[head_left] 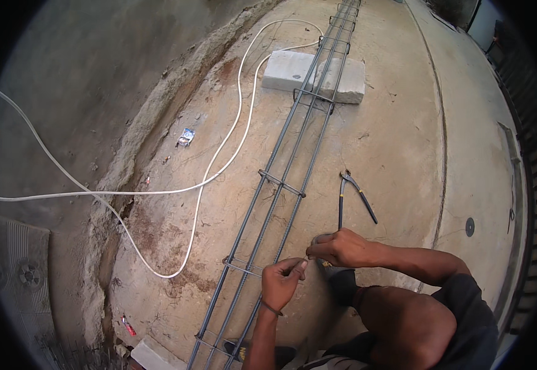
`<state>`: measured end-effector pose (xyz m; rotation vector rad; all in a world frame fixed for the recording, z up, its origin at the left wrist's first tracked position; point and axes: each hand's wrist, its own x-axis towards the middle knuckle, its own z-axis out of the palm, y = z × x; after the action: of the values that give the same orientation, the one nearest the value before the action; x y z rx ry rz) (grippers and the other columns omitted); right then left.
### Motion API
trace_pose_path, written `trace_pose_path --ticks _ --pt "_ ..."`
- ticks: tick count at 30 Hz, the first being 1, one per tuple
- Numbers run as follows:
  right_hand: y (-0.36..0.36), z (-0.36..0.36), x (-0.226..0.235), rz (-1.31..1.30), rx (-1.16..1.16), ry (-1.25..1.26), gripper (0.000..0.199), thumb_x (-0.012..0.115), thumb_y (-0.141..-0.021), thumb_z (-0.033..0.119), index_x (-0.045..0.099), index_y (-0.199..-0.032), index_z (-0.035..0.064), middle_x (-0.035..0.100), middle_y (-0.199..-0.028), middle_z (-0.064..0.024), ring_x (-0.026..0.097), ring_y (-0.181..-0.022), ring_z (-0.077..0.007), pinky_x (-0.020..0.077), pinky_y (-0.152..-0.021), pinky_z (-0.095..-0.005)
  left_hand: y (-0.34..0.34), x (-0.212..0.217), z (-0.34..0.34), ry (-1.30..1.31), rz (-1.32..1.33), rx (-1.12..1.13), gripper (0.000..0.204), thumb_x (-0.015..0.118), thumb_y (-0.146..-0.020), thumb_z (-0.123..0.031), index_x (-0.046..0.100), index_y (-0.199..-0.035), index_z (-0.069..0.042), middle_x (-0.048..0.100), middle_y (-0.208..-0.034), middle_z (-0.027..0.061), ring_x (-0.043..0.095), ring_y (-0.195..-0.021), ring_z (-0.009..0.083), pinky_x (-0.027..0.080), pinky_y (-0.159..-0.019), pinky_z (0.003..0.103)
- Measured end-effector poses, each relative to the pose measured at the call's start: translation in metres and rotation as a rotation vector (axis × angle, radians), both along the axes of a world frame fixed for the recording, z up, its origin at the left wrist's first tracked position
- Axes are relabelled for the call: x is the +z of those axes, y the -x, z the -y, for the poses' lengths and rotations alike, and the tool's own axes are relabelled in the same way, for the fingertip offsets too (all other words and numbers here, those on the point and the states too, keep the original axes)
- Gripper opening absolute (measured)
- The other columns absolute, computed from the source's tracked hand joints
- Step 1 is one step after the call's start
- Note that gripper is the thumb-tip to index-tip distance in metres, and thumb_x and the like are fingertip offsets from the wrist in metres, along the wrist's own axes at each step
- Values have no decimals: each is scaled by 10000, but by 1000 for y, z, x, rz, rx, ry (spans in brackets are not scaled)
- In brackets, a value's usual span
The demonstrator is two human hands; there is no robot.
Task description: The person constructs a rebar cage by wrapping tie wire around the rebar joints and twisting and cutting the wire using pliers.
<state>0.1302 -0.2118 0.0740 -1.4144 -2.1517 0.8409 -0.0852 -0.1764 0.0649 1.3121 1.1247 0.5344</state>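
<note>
A long rebar cage runs from the lower edge to the far top, its steel bars joined by square stirrups. Just right of its near part, my left hand is closed in a pinch, thumb against fingers. My right hand is also pinched, close beside the left one and a little farther off. Whatever the fingertips hold is too small to make out. End-cutting nippers with black and yellow handles lie on the concrete beyond my right hand, their handles spread.
Pale blocks sit under the cage farther off; another block lies near left. A white hose loops along the left. A crumpled packet, a red wrapper and a dark disc lie about. A rough trench edge borders the slab.
</note>
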Motion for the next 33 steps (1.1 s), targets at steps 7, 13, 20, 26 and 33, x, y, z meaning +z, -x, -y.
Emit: trace_pose_path --ticks 7,13,20,26,33 --pt "0 -1 23 115 643 248 254 548 -795 133 597 -1029 45 628 -821 -139 627 -770 -354 477 -637 -446 27 2 -1 -428 -180 -893 62 696 -780 -105 712 -817 -57 646 -708 108 572 -696 295 468 -642 384" --pt "-5 -12 26 -213 255 156 139 566 -875 87 631 -961 0 652 -839 -186 635 -783 -366 494 -680 -424 60 4 -16 -503 -200 -285 97 702 -795 -93 714 -869 -31 678 -782 106 616 -764 259 480 -702 356" --pt "40 -10 -31 -26 -59 192 120 547 -865 90 614 -896 -4 631 -798 -235 616 -756 -417 484 -673 -467 98 -28 -65 -889 -501 -81 232 662 -767 -17 698 -992 -57 669 -1033 105 571 -970 303 459 -850 381" --pt "79 -15 -54 -171 -173 183 125 543 -877 97 585 -871 -21 623 -792 -261 615 -777 -430 480 -670 -494 92 -33 -97 -756 -588 -564 253 686 -727 -65 717 -976 -98 682 -980 57 543 -945 292 435 -840 406" --pt "83 -17 -55 20 -91 123 184 534 -813 41 552 -982 -27 609 -876 -262 631 -758 -439 512 -663 -489 78 -22 -108 -670 -756 -789 99 694 -714 -103 742 -795 -70 670 -797 94 534 -904 274 400 -791 406"
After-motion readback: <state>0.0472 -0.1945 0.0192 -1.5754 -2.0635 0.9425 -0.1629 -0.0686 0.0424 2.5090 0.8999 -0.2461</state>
